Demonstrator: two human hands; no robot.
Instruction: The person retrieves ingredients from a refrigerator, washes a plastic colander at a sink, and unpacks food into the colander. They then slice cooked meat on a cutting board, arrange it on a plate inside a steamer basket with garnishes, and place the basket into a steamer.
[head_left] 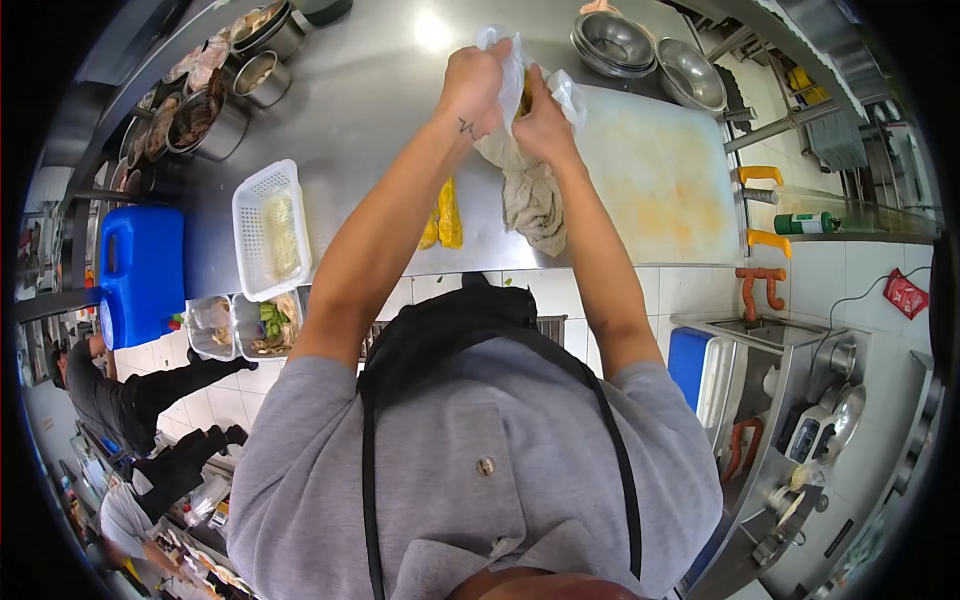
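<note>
Both hands are up at the far reach of the arms, close together over the metal surface [370,180], and here's the grip: the left hand [475,85] is curled tight, fingers bunched on a clear plastic bag [512,75]. Just beside it, the right hand [543,125] is half-curled, thumb and fingers round the same bag, with a yellow piece [524,95] showing between the two hands. How firmly the right fingers press, I can't tell; part of the bag bulges out beyond them.

Straight below the right hand, on the body side, a crumpled beige cloth [535,205] lies in a heap. Left of that cloth, two yellow rolls [449,215] rest side by side, right by the left forearm, which partly covers them.

Off to the right of the right hand stretches a big stained cutting board [655,180], metal bowls [613,45] sitting past its far edge. Well left of the left hand, a white basket [243,235] holds something pale.
</note>
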